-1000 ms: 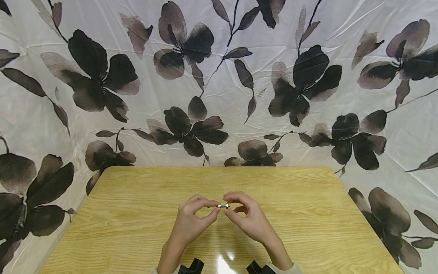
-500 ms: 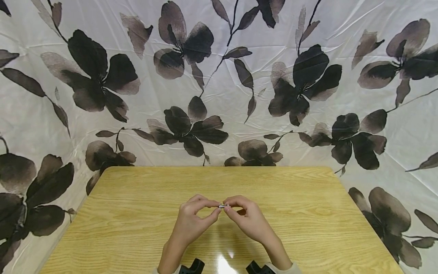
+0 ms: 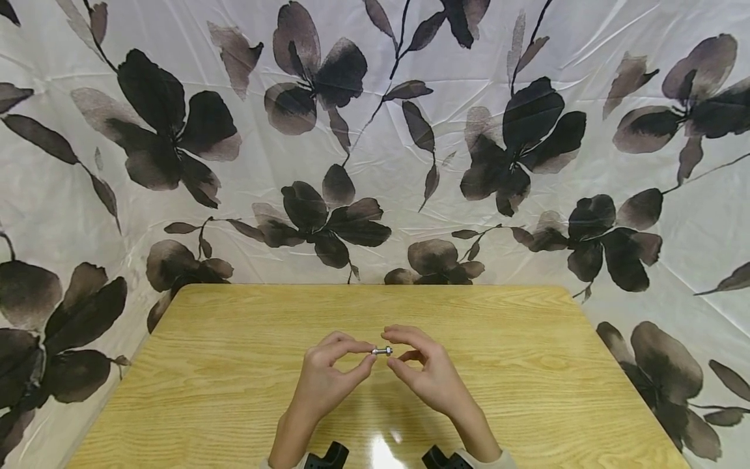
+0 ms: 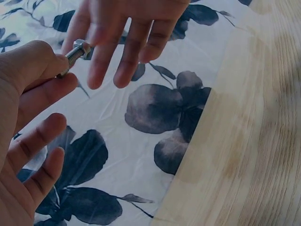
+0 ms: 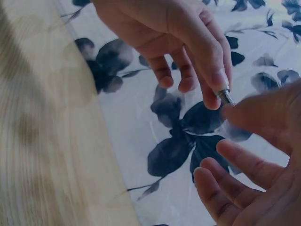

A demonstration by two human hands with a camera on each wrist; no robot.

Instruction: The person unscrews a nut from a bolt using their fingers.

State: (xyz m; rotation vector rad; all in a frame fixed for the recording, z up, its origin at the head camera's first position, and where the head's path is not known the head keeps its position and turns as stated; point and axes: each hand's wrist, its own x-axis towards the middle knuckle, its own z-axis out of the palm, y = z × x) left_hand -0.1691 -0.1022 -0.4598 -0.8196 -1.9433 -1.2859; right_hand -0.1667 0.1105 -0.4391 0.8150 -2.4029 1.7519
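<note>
Between thumb and index finger, my left hand (image 3: 333,371) pinches one end of a small silver bolt (image 3: 381,351), which lies roughly level above the table. A hex nut (image 4: 82,47) sits on the bolt's threaded shank near its free end, which points to my right hand (image 3: 424,368). That hand's thumb and index finger are parted around the nut end, with a gap showing on both sides in the head view. In the right wrist view the right thumb overlaps the nut end, and only part of the threaded shank shows. The left fingertips hide the bolt's held end.
Under the hands stretches a light wood-grain table (image 3: 234,339), with a bright glare spot near its front. A white cloth (image 3: 410,163) with dark printed flowers hangs behind it and along both sides. Black wrist devices (image 3: 329,454) show at the bottom edge.
Half a second ago the right thumb and index finger pinched the nut end. They have now spread apart from it, much as they stood a second ago. The left hand keeps its pinch.
</note>
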